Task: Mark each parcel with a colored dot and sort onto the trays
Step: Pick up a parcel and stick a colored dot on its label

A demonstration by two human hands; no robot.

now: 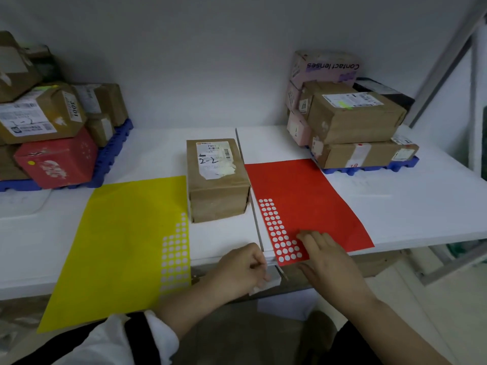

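Parcel (218,177): brown paper, upright at table centre between the two sticker sheets; label handwritten "2-2", printed text too small to read; no dot visible on it.
Red sheet (303,198): flat, right of the parcel; many dots gone near its front left corner, near corner overhangs the table (395,206) edge.
Yellow sheet (118,241): left of the parcel, front part hanging off the table; empty dot holes along its right edge.
Right hand (322,252): fingers spread flat on the red sheet; fingertips blurred, cannot tell if a dot is pinched.
Left hand (243,267): loosely curled at the table edge, holding nothing visible; fingertips blurred.
Left tray (110,156): blue, stacked parcels, cut off at frame edge; red box (56,159) bears a yellow dot.
Right tray (369,168): blue, mostly hidden under stacked parcels.
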